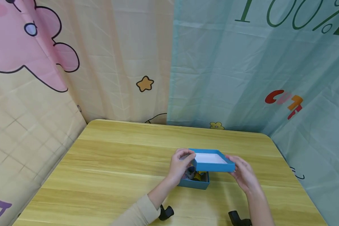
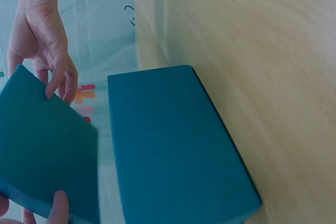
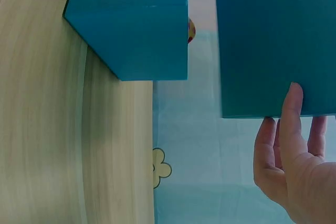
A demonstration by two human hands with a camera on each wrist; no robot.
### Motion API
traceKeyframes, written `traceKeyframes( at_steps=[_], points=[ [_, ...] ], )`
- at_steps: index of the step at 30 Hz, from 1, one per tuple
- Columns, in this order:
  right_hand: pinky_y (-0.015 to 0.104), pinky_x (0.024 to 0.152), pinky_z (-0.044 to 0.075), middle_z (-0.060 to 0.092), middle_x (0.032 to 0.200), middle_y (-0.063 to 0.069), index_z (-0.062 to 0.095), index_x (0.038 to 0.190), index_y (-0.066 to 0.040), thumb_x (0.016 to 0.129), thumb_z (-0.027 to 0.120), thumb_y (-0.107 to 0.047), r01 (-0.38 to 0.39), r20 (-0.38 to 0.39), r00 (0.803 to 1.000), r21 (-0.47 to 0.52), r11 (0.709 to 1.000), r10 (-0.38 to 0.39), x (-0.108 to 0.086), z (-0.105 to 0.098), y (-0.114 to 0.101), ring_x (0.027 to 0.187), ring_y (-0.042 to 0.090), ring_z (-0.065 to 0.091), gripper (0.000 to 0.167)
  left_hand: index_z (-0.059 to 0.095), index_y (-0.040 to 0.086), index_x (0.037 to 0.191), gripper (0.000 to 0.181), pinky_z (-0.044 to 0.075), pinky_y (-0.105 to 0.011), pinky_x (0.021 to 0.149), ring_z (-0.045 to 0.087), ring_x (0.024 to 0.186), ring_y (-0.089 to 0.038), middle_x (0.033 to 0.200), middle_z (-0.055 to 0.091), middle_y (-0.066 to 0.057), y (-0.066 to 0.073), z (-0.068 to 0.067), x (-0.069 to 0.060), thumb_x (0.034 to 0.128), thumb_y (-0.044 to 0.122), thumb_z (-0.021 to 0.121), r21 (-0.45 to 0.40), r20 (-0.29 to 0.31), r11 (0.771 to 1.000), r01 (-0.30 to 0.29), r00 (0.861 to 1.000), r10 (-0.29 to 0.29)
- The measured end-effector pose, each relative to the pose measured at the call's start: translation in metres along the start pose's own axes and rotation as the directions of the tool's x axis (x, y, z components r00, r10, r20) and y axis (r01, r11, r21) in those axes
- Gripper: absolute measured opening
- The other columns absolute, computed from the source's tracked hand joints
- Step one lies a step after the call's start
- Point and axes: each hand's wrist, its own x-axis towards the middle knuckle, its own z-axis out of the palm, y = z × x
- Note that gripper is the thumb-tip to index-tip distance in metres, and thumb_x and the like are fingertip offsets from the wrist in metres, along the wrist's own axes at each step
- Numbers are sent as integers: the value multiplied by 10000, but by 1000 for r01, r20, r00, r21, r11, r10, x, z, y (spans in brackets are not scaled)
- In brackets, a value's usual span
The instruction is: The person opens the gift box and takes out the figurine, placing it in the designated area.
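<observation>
A blue box lid (image 1: 214, 167) with a white inside is held up by both hands, tilted so its inside faces the head camera. My left hand (image 1: 179, 166) pinches its left edge, while my right hand (image 1: 244, 175) grips the right end between thumb and fingers. Below and slightly left stands the open blue box (image 1: 193, 184) on the table, apart from the lid. Small mixed objects (image 1: 197, 176), some yellow and some grey, lie inside; the lid and left hand partly cover them. In the right wrist view, the lid (image 3: 273, 51) hangs beside the box (image 3: 136, 35).
Wood-grain table (image 1: 107, 163) extends around the box. Patterned curtains (image 1: 214, 62) hang behind its far edge and along both sides. Black wrist-worn parts (image 1: 166, 213) show beside each forearm near the front.
</observation>
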Motion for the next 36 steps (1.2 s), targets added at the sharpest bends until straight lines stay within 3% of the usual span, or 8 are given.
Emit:
traceKeyframes(
  at_steps=[4,9,15,22,30,36],
  points=[
    [223,758,457,580,1029,-75,658,954,-208,941,492,-132,26,-10,1000,-19,1000,-26,0,-6,4,876,68,562,183,603,-9,1096,307,497,-312,779,527,989,-174,1126,497,-87,-6,2,1,844,162,645,9,-5,1000,-18,1000,18],
    [233,770,458,527,1141,-70,590,1159,-221,945,463,-87,80,68,995,-35,996,-78,1,-21,10,994,61,530,283,554,5,1170,387,489,-308,788,532,938,-162,1110,509,-115,-12,5,5,821,129,665,-76,4,996,43,999,-43],
    [238,784,450,381,1217,-23,471,1330,-223,947,453,-92,65,143,989,-117,991,-48,4,-38,12,1011,64,492,405,508,-22,1218,450,485,-314,815,537,902,-155,1083,480,-122,-19,12,7,806,66,664,-166,35,979,114,993,-110],
    [249,794,465,353,1195,-7,473,1336,-226,947,411,-32,96,253,964,-55,994,-79,3,-59,13,971,79,517,439,491,31,1260,487,493,-287,803,568,847,-140,1085,516,-133,-24,21,8,810,68,673,-190,113,965,179,981,-160],
    [264,804,477,362,1214,-21,439,1358,-215,945,376,19,125,333,936,-20,992,-111,1,-83,15,1000,85,521,479,490,79,1265,491,517,-305,744,596,779,-123,1054,541,-113,-30,36,9,809,45,670,-174,162,966,191,973,-163],
    [264,808,479,369,1229,-50,434,1357,-238,947,350,30,102,347,934,-16,995,-90,-1,-101,16,1012,75,516,497,499,94,1255,489,523,-295,696,596,785,-128,1051,555,-90,-35,50,10,802,41,675,-135,181,973,186,970,-160]
  ],
)
